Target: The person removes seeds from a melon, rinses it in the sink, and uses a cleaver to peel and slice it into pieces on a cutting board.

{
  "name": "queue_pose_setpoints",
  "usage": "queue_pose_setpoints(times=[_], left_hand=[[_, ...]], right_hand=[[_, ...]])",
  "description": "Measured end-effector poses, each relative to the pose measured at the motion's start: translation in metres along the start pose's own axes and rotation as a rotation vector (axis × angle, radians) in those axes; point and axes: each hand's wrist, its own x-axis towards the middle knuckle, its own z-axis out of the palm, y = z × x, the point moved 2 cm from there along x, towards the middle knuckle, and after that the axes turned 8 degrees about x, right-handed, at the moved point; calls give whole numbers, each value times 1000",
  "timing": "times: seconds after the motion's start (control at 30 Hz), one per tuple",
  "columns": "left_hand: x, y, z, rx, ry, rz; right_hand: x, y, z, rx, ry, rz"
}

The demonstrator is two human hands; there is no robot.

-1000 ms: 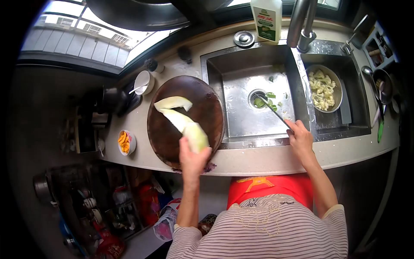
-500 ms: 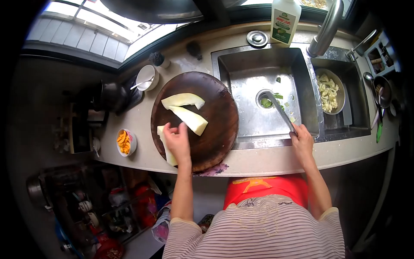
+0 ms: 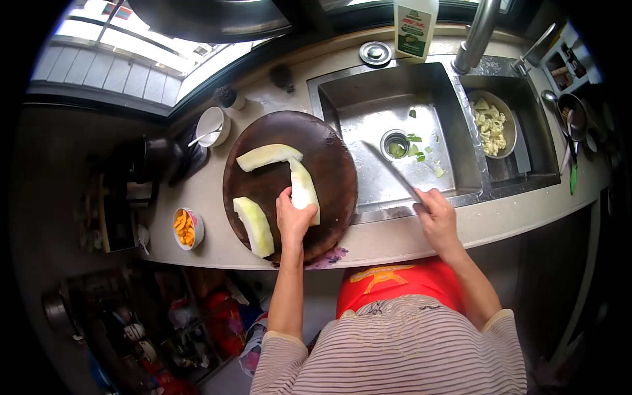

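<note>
On the round dark wooden cutting board (image 3: 276, 227) lie three pale green-white melon wedges. My left hand (image 3: 293, 218) is closed round the right-hand melon wedge (image 3: 304, 187), which points away from me. Beyond it, a curved melon wedge (image 3: 263, 157) lies across the board, touching or nearly touching its tip. The third melon wedge (image 3: 254, 227) rests at the board's left edge. My right hand (image 3: 436, 216) grips a knife (image 3: 392, 170) by its handle, the blade slanting over the sink (image 3: 368, 118). Most of the handle is hidden in my fingers.
Green peelings (image 3: 416, 153) lie round the sink's drain. A bowl of pale chopped pieces (image 3: 510, 135) stands in the smaller basin. On the counter's left are a bowl of orange pieces (image 3: 187, 228) and a white bowl with a spoon (image 3: 214, 125). A bottle (image 3: 416, 29) stands behind the sink.
My left hand has moved right and taken hold of the middle melon wedge, which is turned more upright along the board. The knife stays in my right hand, its blade swung left.
</note>
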Motion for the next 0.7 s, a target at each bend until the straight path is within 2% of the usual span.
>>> queue_pose_setpoints(times=[0.07,0.17,0.23,0.3,0.33,0.37,0.43,0.53,0.63,0.7], left_hand=[[-10,5,1,23,-58,11],[-25,12,3,-931,-510,-275],[-45,25,13,-1327,-617,-404],[-61,42,30,-1550,-771,-398],[-67,61,43,-1738,-746,-306],[-70,68,56,-1734,-836,-223],[-79,88,70,-1597,-759,29],[-97,133,69,-1394,-556,11],[-101,146,88,-1518,-654,-150],[-100,145,110,-1598,-718,-93]], right_hand=[[2,-13,4,51,-43,-94],[8,-30,5,122,-115,-206],[8,-40,1,149,-127,-293],[7,-46,-7,144,-107,-412],[5,-48,-13,114,-87,-467],[5,-48,-20,96,-59,-504],[6,-45,-34,60,-1,-579],[7,-34,-54,39,24,-640],[7,-24,-71,9,38,-660],[10,-17,-80,-30,46,-667]])
